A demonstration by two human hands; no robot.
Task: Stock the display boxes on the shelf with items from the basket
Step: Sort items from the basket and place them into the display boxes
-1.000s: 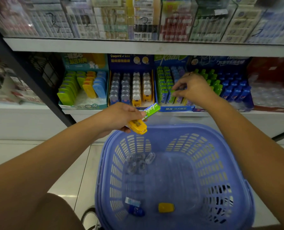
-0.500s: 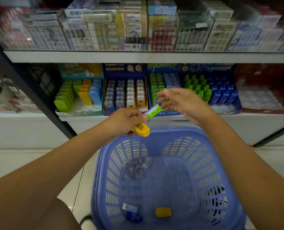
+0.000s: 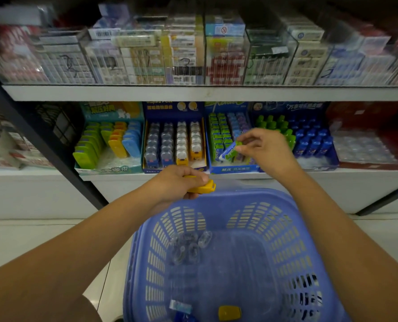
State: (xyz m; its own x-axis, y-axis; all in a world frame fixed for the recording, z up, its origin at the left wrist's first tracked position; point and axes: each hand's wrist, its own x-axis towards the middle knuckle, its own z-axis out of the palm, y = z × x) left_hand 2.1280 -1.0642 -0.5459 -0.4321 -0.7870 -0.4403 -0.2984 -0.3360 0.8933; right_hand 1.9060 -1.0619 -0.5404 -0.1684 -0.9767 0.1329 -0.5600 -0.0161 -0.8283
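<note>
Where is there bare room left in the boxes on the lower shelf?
Teal box: a bare patch in front of its blue items. Bottle box: bare along its front wall. The box with grey and yellow rows is packed.

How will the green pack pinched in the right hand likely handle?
Probably light: the right hand holds the green pack by one end with just its fingers. Likely stiff, since it juts out straight. Its wrapper looks smooth, so possibly slippery.

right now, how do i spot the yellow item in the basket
Look into the blue basket, at its near edge. The yellow item lies right of a blue packet. It is the only yellow piece inside; the rest are blue or clear.
</note>
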